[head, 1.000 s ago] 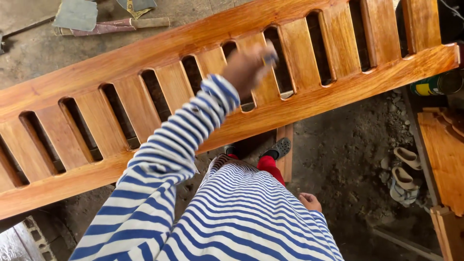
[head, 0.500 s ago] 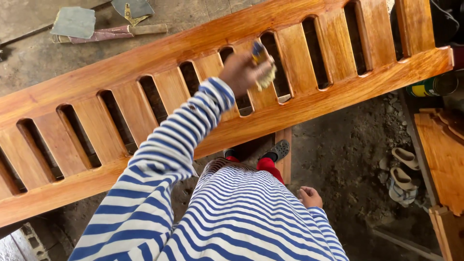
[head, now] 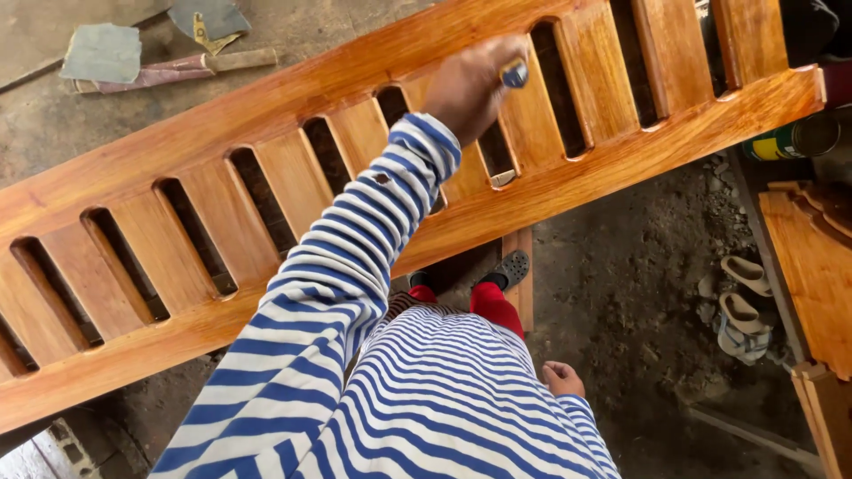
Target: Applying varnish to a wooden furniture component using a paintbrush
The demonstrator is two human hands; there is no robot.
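Note:
A long varnished wooden slatted frame (head: 266, 115) lies slantwise across the view, over a dirt floor. My left hand (head: 470, 89), in a blue and white striped sleeve, reaches over the frame's middle slats and grips a small brush (head: 515, 73) with a blue part showing; the hand is blurred. My right hand (head: 564, 377) hangs by my hip with its fingers curled and holds nothing. Below the frame I see my red trousers (head: 493, 306) and a dark shoe (head: 513, 266).
Sheets of sandpaper (head: 102, 53) and a wooden-handled tool (head: 213, 64) lie on the ground at the top left. A green can (head: 790, 137) stands at the right, above another varnished wooden panel (head: 812, 266). A pair of sandals (head: 741, 302) rests on the dirt.
My left hand has moved with the brush a little up and to the right along the slats. My right hand has stayed by my hip.

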